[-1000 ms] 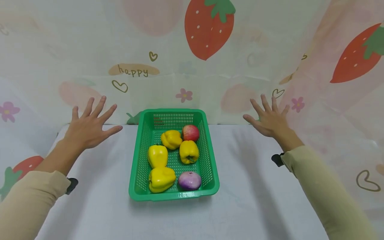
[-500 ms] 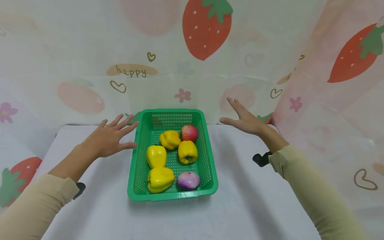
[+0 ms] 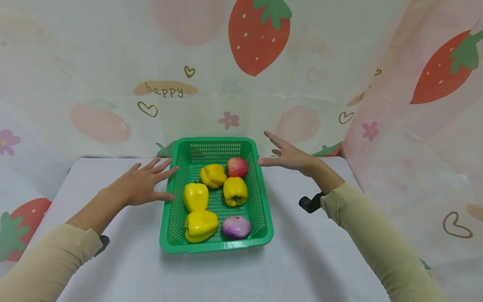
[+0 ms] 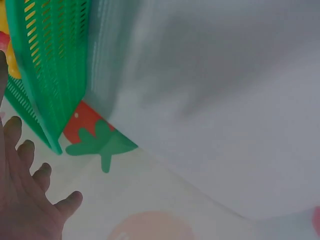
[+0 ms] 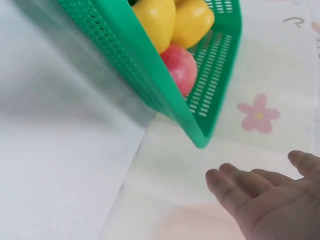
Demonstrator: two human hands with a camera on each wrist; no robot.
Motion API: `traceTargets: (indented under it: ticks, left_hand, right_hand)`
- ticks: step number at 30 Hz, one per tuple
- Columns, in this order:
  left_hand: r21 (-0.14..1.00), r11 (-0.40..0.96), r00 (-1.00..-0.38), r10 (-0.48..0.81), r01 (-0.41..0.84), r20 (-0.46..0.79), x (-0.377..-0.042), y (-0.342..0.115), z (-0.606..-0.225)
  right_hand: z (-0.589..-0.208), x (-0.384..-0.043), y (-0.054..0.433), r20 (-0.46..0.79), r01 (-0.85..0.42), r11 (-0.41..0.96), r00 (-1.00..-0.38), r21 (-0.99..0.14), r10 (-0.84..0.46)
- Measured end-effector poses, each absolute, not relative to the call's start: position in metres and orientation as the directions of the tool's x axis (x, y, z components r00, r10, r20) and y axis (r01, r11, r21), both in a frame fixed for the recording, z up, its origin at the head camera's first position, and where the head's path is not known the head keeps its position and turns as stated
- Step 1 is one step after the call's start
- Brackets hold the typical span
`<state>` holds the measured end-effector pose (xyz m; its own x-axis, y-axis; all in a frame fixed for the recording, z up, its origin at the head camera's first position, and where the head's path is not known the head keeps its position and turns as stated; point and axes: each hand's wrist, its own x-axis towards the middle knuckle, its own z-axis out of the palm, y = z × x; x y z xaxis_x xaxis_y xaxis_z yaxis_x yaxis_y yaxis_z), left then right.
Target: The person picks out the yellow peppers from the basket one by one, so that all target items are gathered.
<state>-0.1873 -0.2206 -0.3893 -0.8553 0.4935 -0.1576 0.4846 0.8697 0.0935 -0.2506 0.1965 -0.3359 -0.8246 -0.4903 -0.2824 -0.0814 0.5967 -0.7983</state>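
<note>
A green perforated plastic basket (image 3: pixel 241 244) stands in the middle of the table. Inside lie several yellow bell peppers (image 3: pixel 201 226), a red apple (image 3: pixel 237 167) at the back right, and a round purple-and-white vegetable (image 3: pixel 236 227) at the front right. My left hand (image 3: pixel 139 184) has its fingers spread at the basket's left side; the fingertips overlap the rim in the head view, and touch cannot be told. Off the basket's back right corner, my right hand (image 3: pixel 290 158) hovers with extended fingers. In the right wrist view, a gap separates that hand (image 5: pixel 275 205) from the rim. Both hands hold nothing.
White cloth covers the table (image 3: pixel 211 277). Behind it hangs a patterned curtain (image 3: pixel 320 50) with strawberries, hearts and flowers, close to the basket's back edge. More of this cloth closes off the left and right sides. A dark strap piece (image 3: pixel 311 203) hangs below the right sleeve.
Both hands have moved inward from wide apart toward the basket's two sides, and the left has come slightly lower. The basket and its contents stay in place; the head view has shifted a little.
</note>
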Motion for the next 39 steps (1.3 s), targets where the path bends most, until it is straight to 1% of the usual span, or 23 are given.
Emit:
traceTargets:
  ticks: [4, 10, 17, 22, 29, 35, 39]
  left_hand:
    - [0.101, 0.866, -0.849, 0.501, 0.49, -0.17, -0.186, -0.221, -0.393]
    - [0.152, 0.856, -0.834, 0.516, 0.494, -0.196, -0.185, -0.22, -0.397]
    - [0.164, 0.842, -0.82, 0.539, 0.514, -0.195, -0.186, -0.22, -0.4]
    - [0.167, 0.837, -0.818, 0.546, 0.522, -0.182, -0.187, -0.219, -0.402]
    - [0.166, 0.832, -0.814, 0.553, 0.529, -0.176, -0.187, -0.217, -0.402]
    - [0.169, 0.836, -0.82, 0.547, 0.523, -0.17, -0.186, -0.219, -0.402]
    - [0.168, 0.84, -0.822, 0.54, 0.516, -0.179, -0.187, -0.22, -0.403]
  right_hand:
    - [-0.347, -0.249, 0.187, -0.302, -0.063, 0.558, -0.787, -0.828, -0.538]
    - [-0.358, -0.243, 0.173, -0.34, -0.005, 0.507, -0.736, -0.862, -0.586]
    - [-0.368, -0.242, 0.158, -0.394, 0.052, 0.506, -0.698, -0.861, -0.598]
    - [-0.373, -0.245, 0.151, -0.424, 0.063, 0.533, -0.687, -0.844, -0.59]
    - [-0.382, -0.247, 0.139, -0.488, 0.07, 0.61, -0.674, -0.789, -0.554]
    - [-0.392, -0.247, 0.13, -0.517, 0.131, 0.609, -0.683, -0.782, -0.517]
    - [-0.398, -0.248, 0.126, -0.538, 0.153, 0.619, -0.676, -0.771, -0.503]
